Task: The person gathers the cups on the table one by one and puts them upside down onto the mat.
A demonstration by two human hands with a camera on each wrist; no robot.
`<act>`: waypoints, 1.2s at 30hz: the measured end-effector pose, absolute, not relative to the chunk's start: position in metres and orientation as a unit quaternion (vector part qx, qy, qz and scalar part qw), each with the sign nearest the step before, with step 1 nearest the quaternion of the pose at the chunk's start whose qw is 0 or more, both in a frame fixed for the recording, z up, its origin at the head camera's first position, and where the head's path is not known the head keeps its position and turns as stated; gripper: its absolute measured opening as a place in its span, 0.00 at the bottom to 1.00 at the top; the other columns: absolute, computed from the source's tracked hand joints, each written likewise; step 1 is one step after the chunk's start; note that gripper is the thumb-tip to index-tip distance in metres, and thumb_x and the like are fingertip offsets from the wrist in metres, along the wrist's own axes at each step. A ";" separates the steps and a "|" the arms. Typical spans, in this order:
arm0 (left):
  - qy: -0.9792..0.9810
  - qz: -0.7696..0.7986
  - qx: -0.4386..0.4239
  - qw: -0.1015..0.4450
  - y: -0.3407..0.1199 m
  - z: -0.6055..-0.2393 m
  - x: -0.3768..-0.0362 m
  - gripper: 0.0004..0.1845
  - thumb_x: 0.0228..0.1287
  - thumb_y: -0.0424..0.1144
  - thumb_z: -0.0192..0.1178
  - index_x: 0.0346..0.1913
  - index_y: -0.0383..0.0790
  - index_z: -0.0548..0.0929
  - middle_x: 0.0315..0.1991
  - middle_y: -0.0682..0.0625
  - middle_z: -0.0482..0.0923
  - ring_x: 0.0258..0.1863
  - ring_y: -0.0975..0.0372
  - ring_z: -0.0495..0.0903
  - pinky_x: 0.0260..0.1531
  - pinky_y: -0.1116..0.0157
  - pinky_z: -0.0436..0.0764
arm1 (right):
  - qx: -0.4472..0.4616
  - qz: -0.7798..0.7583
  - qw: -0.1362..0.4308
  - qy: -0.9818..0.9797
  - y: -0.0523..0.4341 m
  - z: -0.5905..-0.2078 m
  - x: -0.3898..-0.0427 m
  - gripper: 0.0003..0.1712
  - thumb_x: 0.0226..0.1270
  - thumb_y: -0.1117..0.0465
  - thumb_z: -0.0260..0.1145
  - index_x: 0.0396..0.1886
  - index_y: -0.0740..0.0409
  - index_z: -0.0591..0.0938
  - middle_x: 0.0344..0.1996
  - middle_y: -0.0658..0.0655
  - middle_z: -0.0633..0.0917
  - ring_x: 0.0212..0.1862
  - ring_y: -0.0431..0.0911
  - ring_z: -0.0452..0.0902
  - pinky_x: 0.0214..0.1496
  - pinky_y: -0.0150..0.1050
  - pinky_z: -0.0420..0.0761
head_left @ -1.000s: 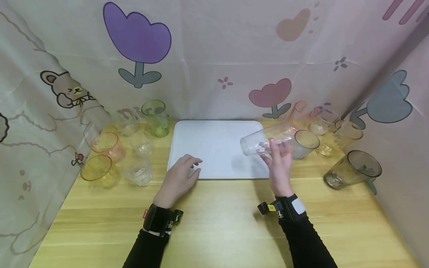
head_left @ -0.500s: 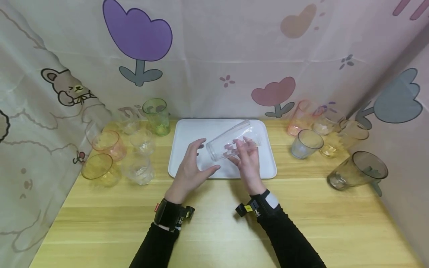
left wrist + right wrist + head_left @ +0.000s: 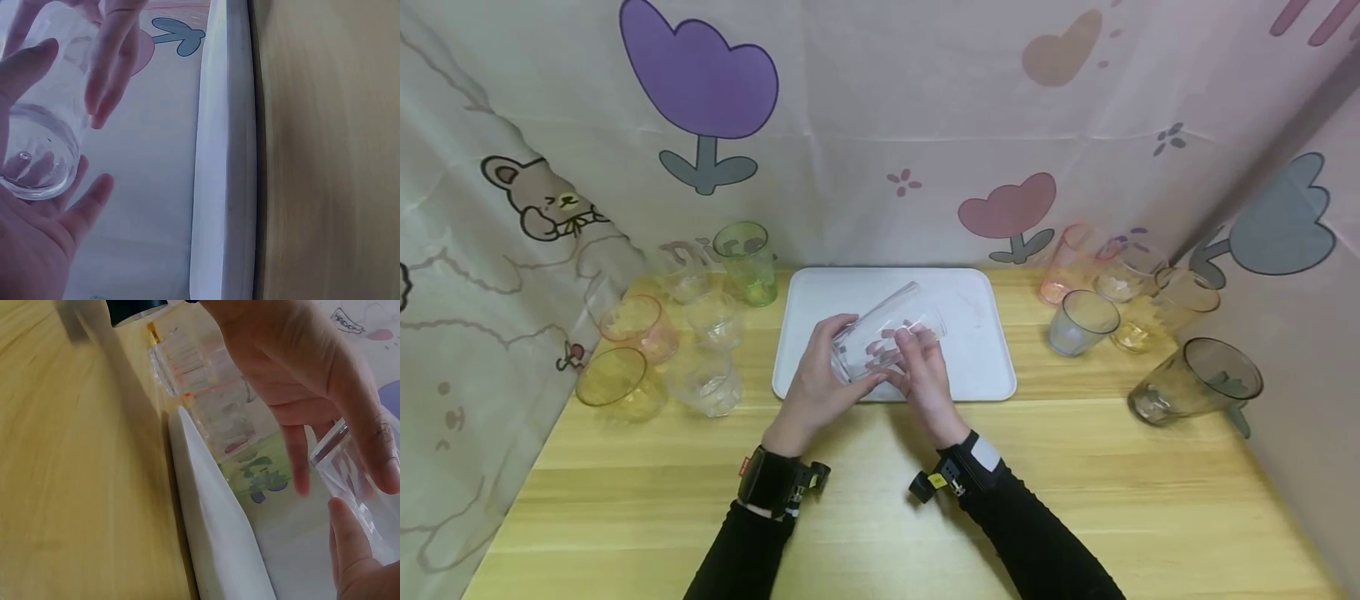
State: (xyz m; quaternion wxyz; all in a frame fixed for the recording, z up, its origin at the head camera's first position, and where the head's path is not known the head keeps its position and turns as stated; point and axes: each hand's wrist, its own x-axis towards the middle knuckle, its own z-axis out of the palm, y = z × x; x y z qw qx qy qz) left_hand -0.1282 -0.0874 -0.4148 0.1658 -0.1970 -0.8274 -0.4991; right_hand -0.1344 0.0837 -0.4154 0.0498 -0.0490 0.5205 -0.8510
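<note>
Hovering tilted over the near part of the white tray [image 3: 977, 333], the clear glass [image 3: 880, 335] now sits in both hands. A second ago the right hand [image 3: 925, 379] carried it alone beyond the tray's right edge; since then the left hand [image 3: 816, 383] has lifted and curled its fingers round the base, so a handover looks likely. Tinted glasses [image 3: 640, 321] cluster on the wooden counter [image 3: 880, 500] either side of the tray, before flowered curtains [image 3: 880, 125].
</note>
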 end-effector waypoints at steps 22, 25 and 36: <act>-0.806 -0.513 -0.192 0.225 -0.087 -0.398 -0.130 0.46 0.48 0.36 0.83 0.68 0.34 0.67 0.65 0.40 0.73 0.60 0.50 0.75 0.59 0.50 0.79 | -0.078 -0.820 0.059 0.564 0.119 -0.401 -0.152 0.36 0.81 0.55 0.59 0.77 0.67 0.58 0.64 0.66 0.73 0.55 0.47 0.82 0.61 0.46 0.84; -0.812 -0.497 -0.188 0.239 -0.090 -0.391 -0.135 0.45 0.49 0.39 0.83 0.67 0.34 0.68 0.64 0.40 0.71 0.59 0.51 0.73 0.59 0.52 0.78 | -0.071 -0.800 0.037 0.595 0.130 -0.395 -0.158 0.32 0.81 0.59 0.58 0.76 0.68 0.62 0.61 0.64 0.75 0.54 0.50 0.83 0.60 0.46 0.85; -0.853 -0.422 -0.187 0.243 -0.104 -0.359 -0.164 0.45 0.50 0.39 0.83 0.70 0.34 0.71 0.65 0.38 0.70 0.61 0.49 0.73 0.62 0.51 0.78 | -0.049 -0.572 -0.012 0.819 0.191 -0.385 -0.174 0.30 0.76 0.52 0.67 0.70 0.63 0.73 0.59 0.63 0.81 0.55 0.50 0.83 0.52 0.37 0.87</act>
